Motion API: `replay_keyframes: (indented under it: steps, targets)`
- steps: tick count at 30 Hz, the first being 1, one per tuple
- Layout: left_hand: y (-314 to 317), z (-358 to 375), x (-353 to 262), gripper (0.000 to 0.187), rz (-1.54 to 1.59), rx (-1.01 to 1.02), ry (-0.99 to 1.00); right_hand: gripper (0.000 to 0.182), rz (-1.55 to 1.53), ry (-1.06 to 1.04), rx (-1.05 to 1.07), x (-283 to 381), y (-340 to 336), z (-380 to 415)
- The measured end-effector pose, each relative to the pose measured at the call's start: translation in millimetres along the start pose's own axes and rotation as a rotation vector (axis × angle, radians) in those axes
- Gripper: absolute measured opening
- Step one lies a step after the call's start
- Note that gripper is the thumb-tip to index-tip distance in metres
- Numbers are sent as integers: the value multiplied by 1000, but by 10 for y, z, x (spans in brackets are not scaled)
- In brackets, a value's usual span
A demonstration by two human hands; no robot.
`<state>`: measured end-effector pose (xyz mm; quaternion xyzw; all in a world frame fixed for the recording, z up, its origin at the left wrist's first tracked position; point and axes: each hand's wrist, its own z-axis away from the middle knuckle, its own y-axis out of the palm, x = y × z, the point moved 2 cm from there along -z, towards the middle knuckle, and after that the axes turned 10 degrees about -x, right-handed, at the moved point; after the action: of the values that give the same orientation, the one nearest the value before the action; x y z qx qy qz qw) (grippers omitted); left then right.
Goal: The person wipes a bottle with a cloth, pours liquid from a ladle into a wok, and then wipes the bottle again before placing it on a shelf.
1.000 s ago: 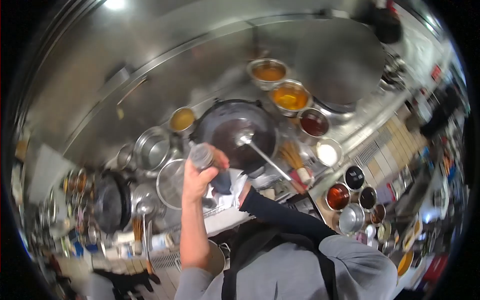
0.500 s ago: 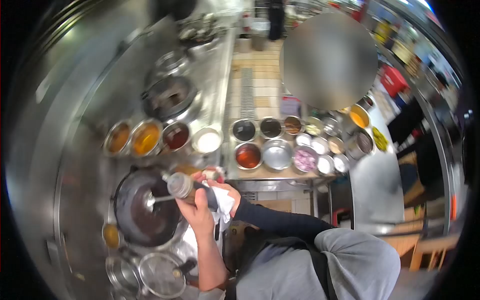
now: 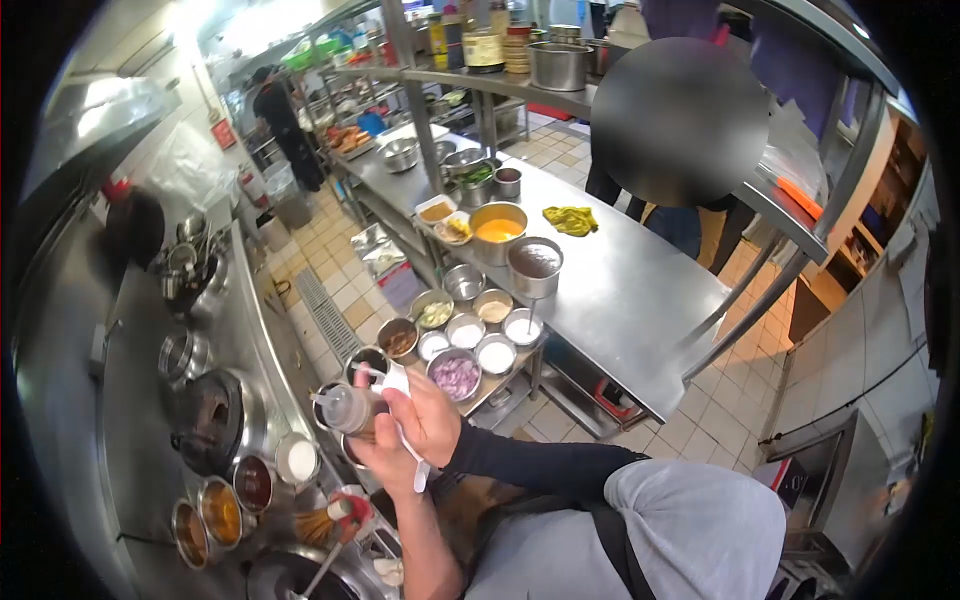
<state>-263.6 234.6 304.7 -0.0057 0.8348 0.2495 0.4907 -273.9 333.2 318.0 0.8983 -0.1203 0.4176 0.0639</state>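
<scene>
My left hand (image 3: 388, 460) is closed around a squeeze bottle (image 3: 348, 408) with a clear, ribbed top, held tilted with the top to the left. Its body is partly hidden by my fingers. Right beside it, my right hand (image 3: 430, 420) is closed on a thin white piece of cloth or paper (image 3: 397, 381). One narrow end hangs below the fingers, against the bottle hand. Behind the bottle stand metal pots, among them a bowl of chopped purple onion (image 3: 455, 375). At the lower left, a wok (image 3: 275, 578) holds a ladle (image 3: 322, 568).
To the left, pots of orange sauce (image 3: 222, 510), red sauce (image 3: 255, 483) and white powder (image 3: 297, 458) stand by the stove. A steel counter (image 3: 620, 285) carries a yellow cloth (image 3: 570, 220) and a pot of orange liquid (image 3: 498, 230). One person stands behind the counter, another farther back.
My view has swung to the right, away from the wok. Both hands have moved with it, the bottle still in my left hand. My right hand still holds the white piece.
</scene>
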Motion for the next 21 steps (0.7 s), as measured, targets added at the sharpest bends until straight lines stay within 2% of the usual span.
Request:
replay_keyframes:
  steps: [2,3,4,5,6,7,8,10,13,18,19,21]
  targets:
    - [253,-7,239,71,52,59,-72,27,77,-183,-113,24,-290,-387]
    - [476,3,270,71,83,74,-86,27,118,-198,-83,70,-490,-557]
    - [688,-5,292,72,114,85,-102,27,38,-35,-96,80,-669,-693]
    - [884,-60,261,76,105,216,-138,27,-46,127,-105,87,-826,-810]
    - [1129,-83,208,78,118,260,-138,27,-133,287,-110,75,-983,-924]
    - [1401,-94,142,81,130,302,-138,26,-207,306,-159,64,-1162,-1044]
    - [1659,-132,72,83,142,343,-136,27,-213,241,-166,157,-1354,-1176]
    - [2110,-247,-9,76,221,432,-155,27,-102,-43,-295,269,-1635,-1379]
    - [2764,-351,27,69,313,525,-202,34,62,-234,-378,170,-2062,-1527]
    - [3852,-328,-42,59,374,714,-219,47,348,-314,-435,229,-2868,-1723]
    - [4075,-304,-141,55,265,741,-138,49,378,-307,-480,226,-2990,-1754]
    - [4536,-291,-209,46,424,743,-203,52,452,-325,-540,174,-3251,-1798]
